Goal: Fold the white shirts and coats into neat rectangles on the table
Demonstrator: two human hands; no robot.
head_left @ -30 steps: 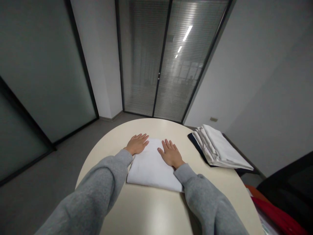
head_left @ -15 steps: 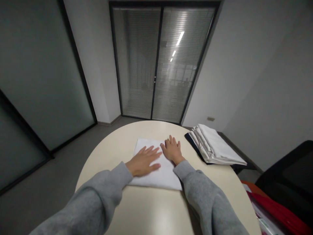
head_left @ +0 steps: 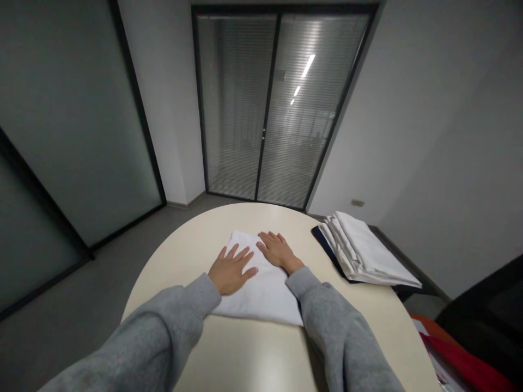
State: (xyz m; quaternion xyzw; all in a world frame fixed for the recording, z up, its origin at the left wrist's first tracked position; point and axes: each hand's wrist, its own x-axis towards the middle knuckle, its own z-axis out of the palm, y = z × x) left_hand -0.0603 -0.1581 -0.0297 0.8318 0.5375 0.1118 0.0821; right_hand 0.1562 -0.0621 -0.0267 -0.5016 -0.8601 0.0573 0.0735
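Your fingers [head_left: 244, 253] are spread flat and grip nothing. Your left hand [head_left: 231, 268] presses palm-down on the left part of the folded white cloth [head_left: 263, 296], and your right hand [head_left: 278, 252] lies on its far part, just beside the left (fingertips pointing far and left). The cloth lies mid-way across the round tabletop [head_left: 245, 354]. This looks like smoothing a finished fold. Any lift from here calls for curling fingers under an edge, since neither hand has a hold. A stack of folded white cloths [head_left: 368, 251] sits well apart, far right.
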